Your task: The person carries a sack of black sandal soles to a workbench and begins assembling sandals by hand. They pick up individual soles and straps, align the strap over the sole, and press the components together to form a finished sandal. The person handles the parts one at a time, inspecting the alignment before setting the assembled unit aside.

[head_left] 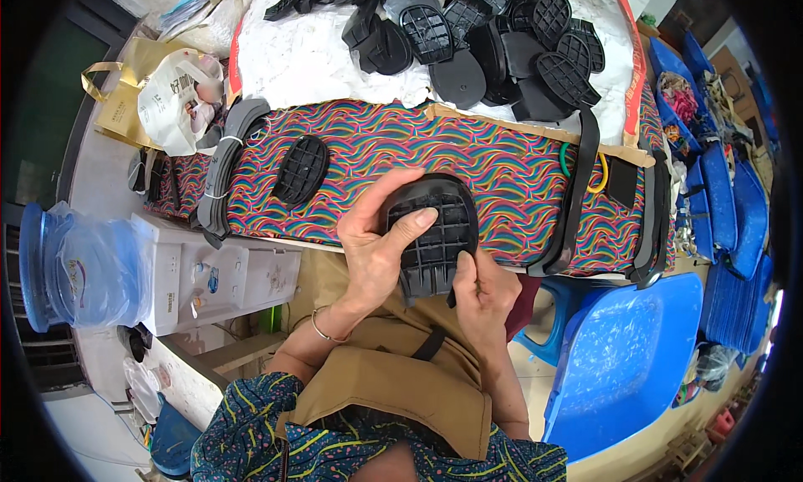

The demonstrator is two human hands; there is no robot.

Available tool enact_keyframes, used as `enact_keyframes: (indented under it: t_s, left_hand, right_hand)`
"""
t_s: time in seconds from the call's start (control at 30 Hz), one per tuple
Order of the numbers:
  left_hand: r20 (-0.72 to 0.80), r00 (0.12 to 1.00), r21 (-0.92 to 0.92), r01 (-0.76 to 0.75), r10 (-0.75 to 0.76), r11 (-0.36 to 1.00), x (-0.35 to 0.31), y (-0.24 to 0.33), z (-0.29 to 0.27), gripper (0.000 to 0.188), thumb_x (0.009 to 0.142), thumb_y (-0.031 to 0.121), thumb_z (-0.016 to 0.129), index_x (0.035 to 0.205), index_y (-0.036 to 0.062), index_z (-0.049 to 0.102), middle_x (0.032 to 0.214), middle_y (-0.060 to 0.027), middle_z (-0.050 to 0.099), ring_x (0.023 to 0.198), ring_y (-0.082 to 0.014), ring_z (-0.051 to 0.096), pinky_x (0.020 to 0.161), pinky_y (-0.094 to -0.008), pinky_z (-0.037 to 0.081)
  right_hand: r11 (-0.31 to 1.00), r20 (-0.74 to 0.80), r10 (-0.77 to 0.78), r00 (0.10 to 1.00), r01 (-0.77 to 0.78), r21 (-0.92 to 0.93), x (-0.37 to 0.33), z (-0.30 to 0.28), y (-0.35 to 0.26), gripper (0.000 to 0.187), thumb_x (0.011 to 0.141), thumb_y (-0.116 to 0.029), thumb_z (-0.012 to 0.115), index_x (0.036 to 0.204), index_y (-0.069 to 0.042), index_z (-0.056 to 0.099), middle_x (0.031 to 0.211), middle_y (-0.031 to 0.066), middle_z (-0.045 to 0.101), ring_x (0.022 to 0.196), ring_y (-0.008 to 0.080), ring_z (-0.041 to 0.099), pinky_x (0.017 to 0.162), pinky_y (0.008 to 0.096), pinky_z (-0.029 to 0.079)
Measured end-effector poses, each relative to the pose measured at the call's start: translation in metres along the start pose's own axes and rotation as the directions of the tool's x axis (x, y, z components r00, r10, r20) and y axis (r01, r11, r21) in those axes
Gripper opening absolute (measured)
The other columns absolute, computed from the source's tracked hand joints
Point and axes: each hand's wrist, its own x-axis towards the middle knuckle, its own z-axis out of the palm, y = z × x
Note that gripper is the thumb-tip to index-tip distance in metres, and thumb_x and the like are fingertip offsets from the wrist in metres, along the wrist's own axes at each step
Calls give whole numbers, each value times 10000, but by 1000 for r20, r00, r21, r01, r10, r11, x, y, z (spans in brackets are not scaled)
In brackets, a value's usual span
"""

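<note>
A black shoe heel (431, 248), rounded at the top and with a grid of hollow cells facing up, is held over the near edge of the table. My left hand (375, 248) wraps its left side, thumb pressed on the grid and fingers behind. On the lower right edge, my right hand (487, 294) is closed in a pinch; a short dark end pokes out beside its fingers, too hidden to name. A smooth black band runs round the heel's rim. Another gridded black heel (301, 171) lies by itself on the patterned cloth, left of my hands.
Several black heels (493, 39) are heaped on a white sheet (326, 72) at the back. Black strips (577, 198) hang over the table's right side, near a dark phone (621, 183). Bundled grey strips (222, 173) lie left. A blue tub (627, 357) stands low right.
</note>
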Motion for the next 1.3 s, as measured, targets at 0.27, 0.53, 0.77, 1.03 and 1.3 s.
enact_keyframes:
  t_s: [0.27,0.53,0.77,1.03,1.3]
  left_hand:
    - [91,992,41,81,-84,996,3,-3,1,421,802,-19,710,1205,14,594,1071,-74,663,968,-133,619,877,-277,491]
    - [138,990,52,30,-37,998,7,-6,8,425,806,-27,694,1214,14,581,1073,-74,652,971,-124,610,873,-268,487]
    - [405,874,-11,297,-267,955,28,-7,-3,569,850,78,679,1356,54,420,1181,-45,577,1057,-113,555,920,-274,450]
    - [581,753,-578,649,-309,494,17,-28,-13,607,954,325,568,1446,59,332,1319,-88,525,1173,-203,551,925,-348,489]
    - [367,907,-305,328,-207,894,-13,-38,-5,521,1051,317,380,1398,-71,386,1382,-88,492,1248,-129,468,998,-303,421]
  right_hand:
    - [995,-90,30,995,-22,94,17,-14,4,222,910,-45,593,1107,53,622,710,195,614,560,274,613,527,355,461]
    - [959,-139,-184,973,147,-243,28,5,20,229,1000,-121,476,1123,32,594,636,122,556,531,186,540,521,357,415]
    - [997,-220,59,974,-67,-28,28,-4,7,250,981,-118,510,1149,49,589,788,187,633,651,208,607,629,337,480]
    - [894,-315,191,930,-32,447,36,-11,18,253,1022,-189,486,1037,21,626,872,-13,606,773,31,490,688,192,403]
    - [972,-426,82,901,22,233,41,-8,17,261,1030,-175,475,1081,43,609,891,3,618,788,35,508,694,186,416]
